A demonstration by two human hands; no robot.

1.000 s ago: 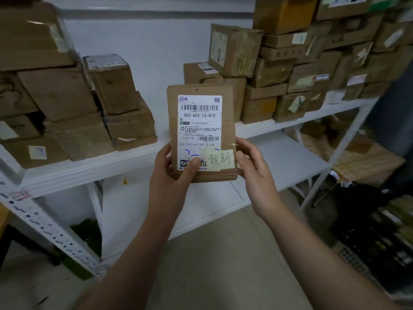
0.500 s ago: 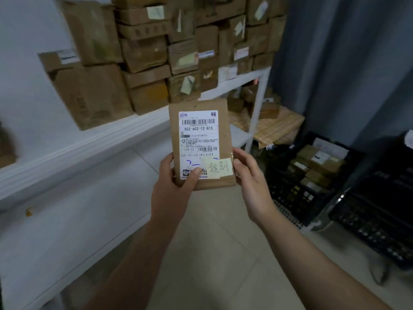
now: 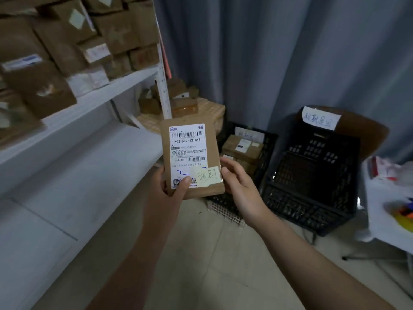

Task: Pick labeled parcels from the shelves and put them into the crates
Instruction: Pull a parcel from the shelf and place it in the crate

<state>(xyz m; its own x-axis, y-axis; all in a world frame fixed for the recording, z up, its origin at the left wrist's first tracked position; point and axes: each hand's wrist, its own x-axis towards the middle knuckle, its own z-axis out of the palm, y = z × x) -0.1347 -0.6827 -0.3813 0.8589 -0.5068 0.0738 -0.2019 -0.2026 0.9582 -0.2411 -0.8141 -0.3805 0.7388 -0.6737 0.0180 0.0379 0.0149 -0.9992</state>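
Parcel (image 3: 191, 153) held upright by both hands, crates ahead.
Left hand (image 3: 166, 189) and right hand (image 3: 240, 186) pinch its lower edges; near crate (image 3: 267, 144) holds boxes, far crate (image 3: 312, 175) looks empty, shelves (image 3: 89, 97) remain stacked.

Parcel (image 3: 210, 144) shipping label (image 3: 188, 151): "502-602-12-815", lower "2-12". Yellow sticky note (image 3: 206, 176), label's 5 o'clock: handwritten "超期". Paper sign (image 3: 321, 118), 2 o'clock: illegible.

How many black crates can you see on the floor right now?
2. The left crate sits behind the held parcel, with boxes inside. The right crate stands beside it, a handwritten sign behind it. The parcel may hide more.
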